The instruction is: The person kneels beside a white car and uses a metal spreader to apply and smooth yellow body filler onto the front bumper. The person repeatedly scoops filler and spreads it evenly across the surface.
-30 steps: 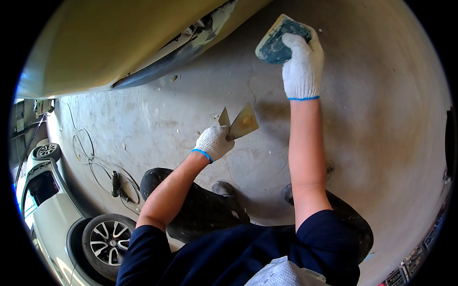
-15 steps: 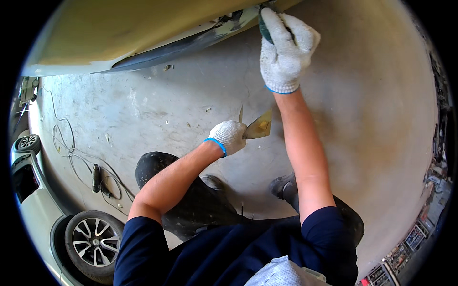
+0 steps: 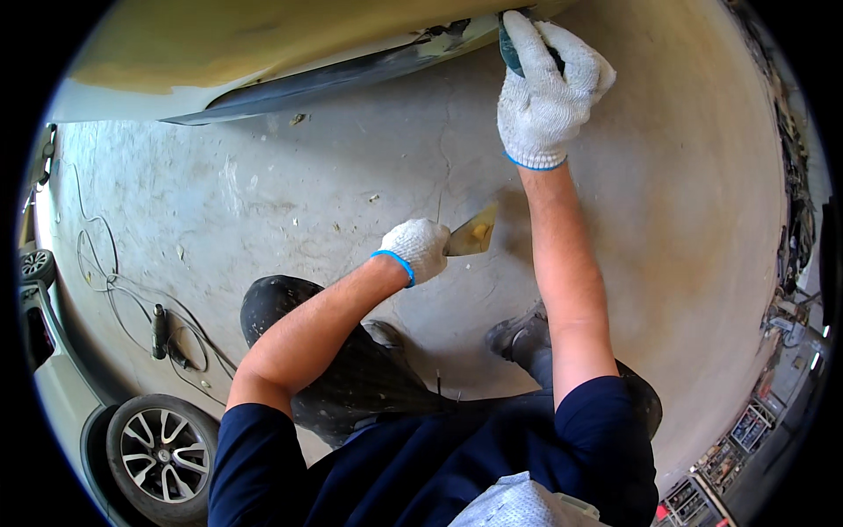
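My left hand (image 3: 415, 249), in a white knit glove with a blue cuff, is closed round a putty knife (image 3: 474, 232). Yellowish paste lies on its wide metal blade, which points right. A thin upright edge beside the fist looks like a second blade, seen edge-on. Stretched forward, my gloved right hand (image 3: 553, 92) grips a dark green piece with a rounded edge (image 3: 508, 51); its exact kind is hidden by the fingers. That piece is at the lower edge of a car body panel (image 3: 290, 44), yellow-brown and white with a dark lower strip and rough, patchy spots.
On the concrete floor (image 3: 290, 184) lie small crumbs and scraps. A black corded tool (image 3: 159, 331) with looped cable is at left. Behind it stands a light car with a spoked wheel (image 3: 164, 458). Shelves with parts (image 3: 751, 426) line the far right.
My right hand and the green piece have shifted slightly right along the panel edge. The left hand has barely moved; its putty knife has turned slightly. The view has shifted a little.
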A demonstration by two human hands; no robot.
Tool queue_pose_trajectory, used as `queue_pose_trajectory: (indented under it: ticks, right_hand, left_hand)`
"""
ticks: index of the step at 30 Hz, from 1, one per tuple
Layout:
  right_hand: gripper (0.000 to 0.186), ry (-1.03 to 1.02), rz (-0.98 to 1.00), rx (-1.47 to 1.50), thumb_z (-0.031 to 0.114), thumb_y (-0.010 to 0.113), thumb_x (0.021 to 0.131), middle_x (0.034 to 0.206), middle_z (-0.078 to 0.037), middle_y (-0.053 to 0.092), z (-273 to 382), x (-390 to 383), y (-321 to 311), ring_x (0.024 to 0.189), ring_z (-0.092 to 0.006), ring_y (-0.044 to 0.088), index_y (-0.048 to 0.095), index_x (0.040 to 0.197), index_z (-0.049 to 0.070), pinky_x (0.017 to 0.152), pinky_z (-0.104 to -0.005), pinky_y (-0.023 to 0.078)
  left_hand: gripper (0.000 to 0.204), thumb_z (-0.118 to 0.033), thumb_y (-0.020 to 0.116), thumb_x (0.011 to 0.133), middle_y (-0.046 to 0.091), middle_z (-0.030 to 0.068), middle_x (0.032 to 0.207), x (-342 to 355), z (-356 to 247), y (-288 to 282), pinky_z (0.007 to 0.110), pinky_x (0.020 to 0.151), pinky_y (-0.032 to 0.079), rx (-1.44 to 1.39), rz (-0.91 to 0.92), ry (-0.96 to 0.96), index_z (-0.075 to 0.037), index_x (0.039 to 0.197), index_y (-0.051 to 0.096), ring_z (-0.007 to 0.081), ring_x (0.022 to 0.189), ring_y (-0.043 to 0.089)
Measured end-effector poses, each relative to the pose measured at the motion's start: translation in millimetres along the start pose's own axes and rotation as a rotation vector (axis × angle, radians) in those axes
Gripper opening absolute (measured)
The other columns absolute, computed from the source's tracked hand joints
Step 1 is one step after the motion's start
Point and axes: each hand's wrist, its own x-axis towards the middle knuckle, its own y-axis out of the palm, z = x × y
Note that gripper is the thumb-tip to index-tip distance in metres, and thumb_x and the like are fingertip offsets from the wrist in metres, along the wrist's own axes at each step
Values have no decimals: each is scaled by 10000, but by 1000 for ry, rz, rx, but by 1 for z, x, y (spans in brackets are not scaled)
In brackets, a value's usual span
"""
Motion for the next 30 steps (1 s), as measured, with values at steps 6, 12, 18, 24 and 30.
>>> queue_pose_trajectory:
  ticks: [6,12,18,24,30]
  right_hand:
    - [511,141,68,25,-9,762,661,1080,59,632,28,-30,16,1039,-273,516,822,1087,266,922,-399,489]
    - [399,326,144,295,-28,815,760,1038,-34,680,61,-36,5,1006,-237,561,817,1123,137,908,-356,474]
    - [319,191,-46,75,-55,766,834,1009,-99,699,21,5,-8,999,-256,612,800,1128,63,900,-348,510]
    - [358,184,188,114,-18,797,762,1037,-43,724,26,-26,-3,989,-252,637,811,1086,134,912,-377,505]
    - [258,283,6,358,41,751,879,1050,-95,674,20,-20,-9,993,-275,612,772,1128,103,885,-396,515]
  left_hand:
    - [261,-189,649,838,742,231,992,1,3,3,530,871,569,0,-1,21,-47,1038,735,428,979,716]
    - [250,-184,646,835,739,243,980,0,5,0,528,862,572,7,1,23,-38,1016,737,430,972,717]
    - [269,-148,629,842,750,233,1008,-4,1,-3,511,868,584,14,6,23,-46,1055,756,423,989,727]
    - [265,-186,644,836,740,233,998,2,3,1,527,871,570,15,21,28,-42,1039,735,425,994,714]
    - [267,-180,643,841,746,220,1005,1,3,0,514,867,579,1,38,-6,-61,1056,747,416,996,720]
